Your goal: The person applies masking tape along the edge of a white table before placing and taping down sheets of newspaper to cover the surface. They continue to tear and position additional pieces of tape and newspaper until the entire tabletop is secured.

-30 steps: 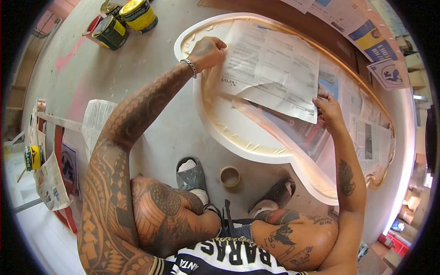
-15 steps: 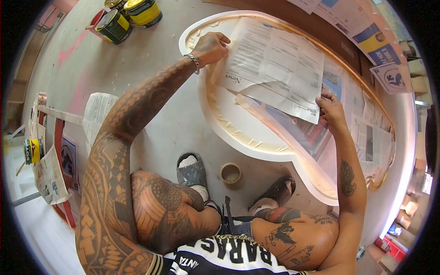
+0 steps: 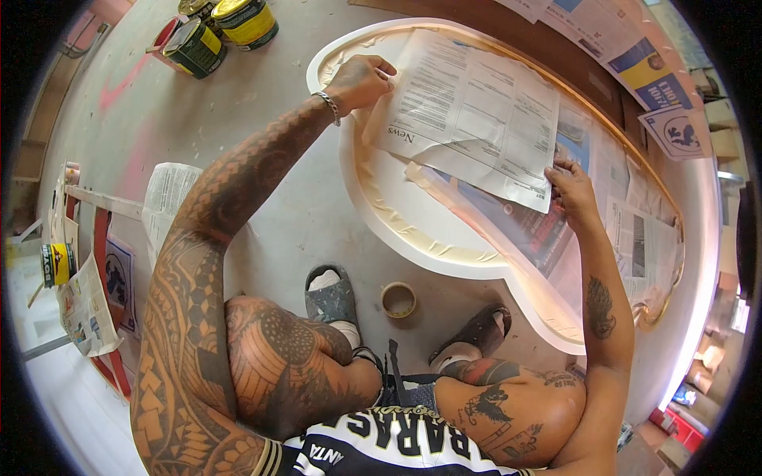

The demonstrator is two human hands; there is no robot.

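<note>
A newspaper sheet lies over a white curved-edge panel whose inner border is lined with masking tape. My left hand, wearing a chain bracelet, has its fingers closed at the sheet's left edge. At the sheet's lower right edge, my right hand pinches the paper between thumb and fingers. Below the sheet, a diagonal strip of tape borders other printed paper covering the panel's right part. A roll of tape rests on the floor between my feet.
Paint cans stand on the floor at the upper left. To the left is a red frame with newspaper and another can beside it. More paper sheets hang at the upper right. My sandalled foot is near the panel.
Both hands stay at the edges of the newspaper sheet, with hardly any movement. The whole view has shifted very slightly.
</note>
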